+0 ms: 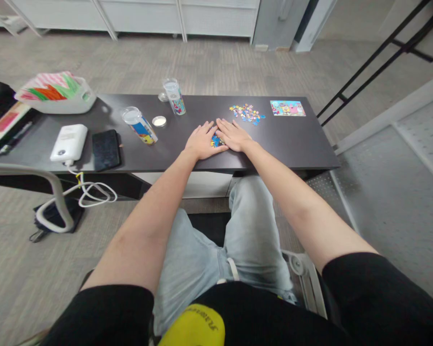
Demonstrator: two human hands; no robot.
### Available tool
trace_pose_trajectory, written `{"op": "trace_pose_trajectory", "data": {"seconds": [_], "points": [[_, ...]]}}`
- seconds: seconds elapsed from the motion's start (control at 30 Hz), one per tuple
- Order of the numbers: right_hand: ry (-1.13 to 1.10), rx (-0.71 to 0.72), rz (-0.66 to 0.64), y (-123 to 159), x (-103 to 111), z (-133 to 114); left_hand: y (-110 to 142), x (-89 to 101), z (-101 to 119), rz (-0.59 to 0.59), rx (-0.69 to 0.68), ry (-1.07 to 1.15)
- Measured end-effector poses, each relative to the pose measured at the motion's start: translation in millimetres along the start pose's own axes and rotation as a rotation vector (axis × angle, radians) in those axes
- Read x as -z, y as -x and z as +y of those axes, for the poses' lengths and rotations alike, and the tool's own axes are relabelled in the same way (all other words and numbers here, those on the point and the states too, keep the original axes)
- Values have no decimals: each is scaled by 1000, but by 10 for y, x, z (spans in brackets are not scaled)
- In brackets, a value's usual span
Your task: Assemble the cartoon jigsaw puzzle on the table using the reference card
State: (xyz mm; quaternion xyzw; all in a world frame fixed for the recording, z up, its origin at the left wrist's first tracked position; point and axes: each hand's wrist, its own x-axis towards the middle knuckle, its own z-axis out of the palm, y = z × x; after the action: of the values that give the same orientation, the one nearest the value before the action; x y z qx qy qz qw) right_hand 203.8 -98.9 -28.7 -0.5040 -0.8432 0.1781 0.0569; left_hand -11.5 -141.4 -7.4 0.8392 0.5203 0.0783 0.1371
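My left hand [204, 142] lies flat on the dark table, fingers stretched out and thumb pointing right. Beside it my right hand [233, 135] is also flat, its fingertips meeting those of the left. Between and partly under both palms shows a small pile of jigsaw puzzle pieces [217, 141], blue and yellow; most of it is hidden by the hands. Farther back to the right lies a second loose heap of puzzle pieces [248, 114] in mixed colours. A colourful picture card [287, 108] rests right of that heap.
Left of my hands stand two clear printed canisters, a nearer one [140, 126] and a farther one [174, 97], with a round lid [159, 121] between. Farther left are a phone [106, 150], a white power bank [69, 143] with a hanging cable, and a white basket [72, 103].
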Motion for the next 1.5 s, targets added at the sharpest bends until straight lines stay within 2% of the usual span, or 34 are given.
{"op": "trace_pose_trajectory", "data": {"seconds": [0.17, 0.4, 0.57, 0.73, 0.87, 1.03, 1.27, 1.5], "points": [[9, 37, -16, -246, -11, -13, -83, 33, -311, 18, 1, 10], [13, 78, 36, -725, -91, -2, -268, 104, -673, 30, -45, 66], [-24, 101, 76, -1048, -171, 81, -415, 132, -842, 33, -52, 125], [-138, 116, 110, -1170, -209, 180, -496, 104, -952, 62, -61, 145], [-306, 84, 190, -1120, -222, 265, -434, 33, -1015, 132, -77, 139], [-423, 2, 333, -958, -278, 324, -148, -20, -1011, 134, -53, 124], [-342, 6, 330, -627, -310, 237, 267, -16, -906, 71, -101, 42], [-243, 56, 341, -137, -240, 6, 554, 32, -739, 21, -95, -26]]}}
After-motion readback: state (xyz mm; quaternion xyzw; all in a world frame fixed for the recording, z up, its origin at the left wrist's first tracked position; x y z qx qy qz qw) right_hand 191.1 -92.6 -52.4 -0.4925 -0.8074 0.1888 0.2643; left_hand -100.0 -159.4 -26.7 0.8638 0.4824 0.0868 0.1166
